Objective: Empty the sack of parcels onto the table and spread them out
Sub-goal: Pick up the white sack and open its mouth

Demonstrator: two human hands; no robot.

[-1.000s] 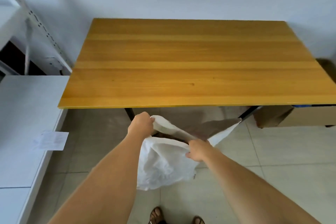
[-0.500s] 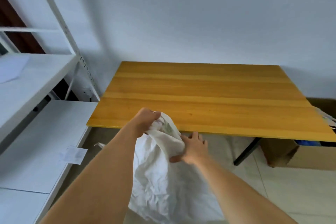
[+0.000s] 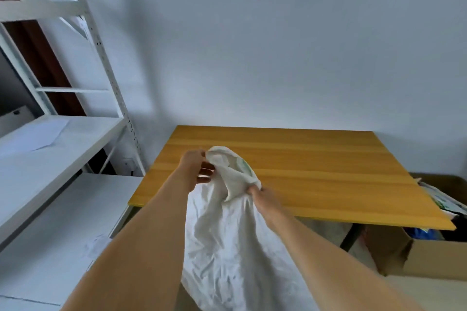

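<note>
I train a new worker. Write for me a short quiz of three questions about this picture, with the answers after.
1. True or false: parcels already lie on the wooden table.
2. Which hands grip the white sack? A) left only B) right only C) both
3. Fill in: at the right, beside the table, stands a cardboard ____.

Key:
1. False; no parcels are on the tabletop.
2. C; the left hand and the right hand both hold its top.
3. box

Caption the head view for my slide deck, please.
Both hands, left hand and right hand, grip a white sack at the wooden table.
</note>
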